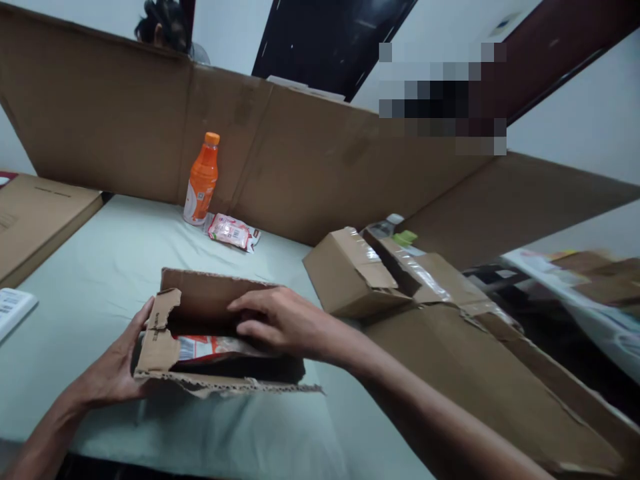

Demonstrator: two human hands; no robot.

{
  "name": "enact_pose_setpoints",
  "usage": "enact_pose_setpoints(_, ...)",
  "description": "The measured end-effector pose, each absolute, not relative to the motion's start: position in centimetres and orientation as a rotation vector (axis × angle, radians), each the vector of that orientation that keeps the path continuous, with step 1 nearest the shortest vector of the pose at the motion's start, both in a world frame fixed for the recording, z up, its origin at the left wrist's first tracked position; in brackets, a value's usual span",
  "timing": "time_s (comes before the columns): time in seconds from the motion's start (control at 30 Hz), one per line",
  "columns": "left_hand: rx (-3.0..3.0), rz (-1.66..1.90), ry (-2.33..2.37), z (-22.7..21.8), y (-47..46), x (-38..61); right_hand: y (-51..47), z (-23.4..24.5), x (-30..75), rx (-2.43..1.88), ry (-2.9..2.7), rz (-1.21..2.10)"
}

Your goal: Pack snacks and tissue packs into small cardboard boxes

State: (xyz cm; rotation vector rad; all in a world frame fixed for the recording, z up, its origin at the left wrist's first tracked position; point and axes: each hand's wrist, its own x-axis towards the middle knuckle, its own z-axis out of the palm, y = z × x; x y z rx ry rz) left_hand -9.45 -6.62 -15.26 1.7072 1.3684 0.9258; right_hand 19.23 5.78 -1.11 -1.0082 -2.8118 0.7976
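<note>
A small open cardboard box (200, 293) with torn flaps stands over the pale green cloth. My left hand (117, 367) grips its left end, thumb along the outside and the other fingers hidden behind and below. Inside the box lies a red and white packet (200, 347) with a barcode. My right hand (273, 320) reaches in over the packet's right part from the right side. Its thumb and forefinger show apart, with nothing visible between them; the other fingers are partly hidden.
Behind the box stand an orange bottle (203, 180) and a pink and white packet (233, 232). Larger cardboard boxes (450, 360) fill the right side. A cardboard wall (310, 153) runs along the back, with a person's head (165, 30) beyond it. A flat carton (40, 220) lies left.
</note>
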Motion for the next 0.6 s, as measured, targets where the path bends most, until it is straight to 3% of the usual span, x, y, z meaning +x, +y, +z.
enact_pose_setpoints(0.1,1.701,0.925,1.325,-15.8,-6.4,-9.3,5.2,-0.4,19.1,-0.910,-2.956,0.860)
enact_pose_setpoints(0.33,1.682,0.921,1.290,-16.6,-6.6,-9.5,3.5,-1.1,17.0,-1.026,-3.445,0.316)
enact_pose_setpoints(0.6,1.696,0.990,1.250,-16.2,-6.5,-8.9,3.6,-0.5,16.1,-1.058,-3.507,0.358)
